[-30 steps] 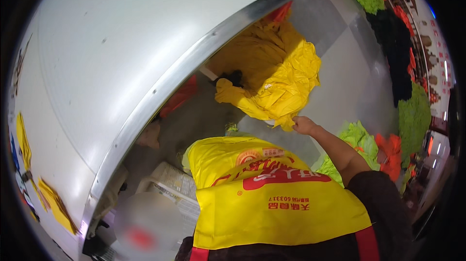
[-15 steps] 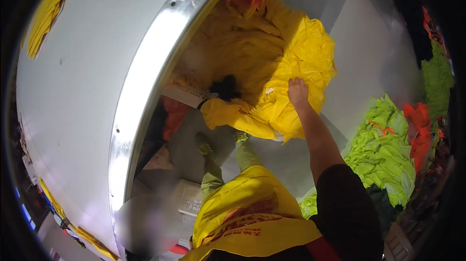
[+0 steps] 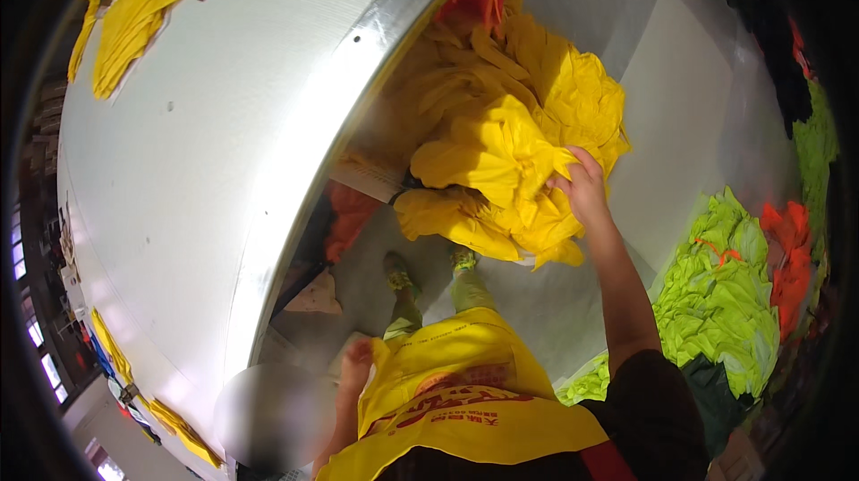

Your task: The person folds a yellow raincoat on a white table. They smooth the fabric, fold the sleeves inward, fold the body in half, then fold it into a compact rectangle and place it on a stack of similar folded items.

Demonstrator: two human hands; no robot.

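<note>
White surface [image 3: 206,150], frame left; my right hand [image 3: 583,190] clenched on yellow garments [image 3: 501,168], mid-pull; next, lift clear; left hand [image 3: 356,363] state untellable.

Looks like a garment workshop or clothing warehouse. Large white worktop [image 3: 206,168] with a metal edge filling nine to twelve o'clock, yellow garments [image 3: 134,16] lying on it at eleven. Heap of yellow cloth [image 3: 501,159] beneath it at one o'clock. Stacks of neon-green [image 3: 725,302] and orange fabric [image 3: 787,257] on the floor at four.
</note>
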